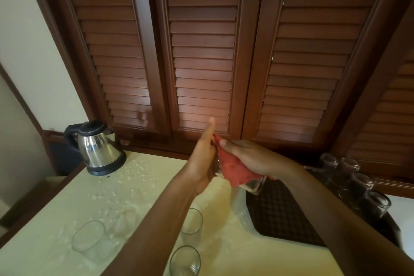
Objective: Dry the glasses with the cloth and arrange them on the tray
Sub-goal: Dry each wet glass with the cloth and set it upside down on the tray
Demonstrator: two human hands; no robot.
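A glass (251,182), lying almost sideways in mid-air at the centre of the frame, is wrapped in a red cloth (233,169) and held between both hands above the near edge of the tray (282,215). The left hand (202,161) grips its hidden end, thumb stuck straight up. The right hand (248,155) lies over the cloth, fingers curled down to press it round the glass; only the glass's clear end shows below the cloth.

The dark, textured tray sits at the right of the frame on a pale countertop (67,204) speckled with water drops. Along the tray's far right side, several upturned glasses (358,179) stand close together in a row. Three more glasses rest upright on the wet counter at the lower left and lower centre: one (89,240) well left of the left forearm, two (192,224) (184,261) just right of it. A steel kettle (98,149) stands at the upper left of the counter, before brown louvred doors (201,51).
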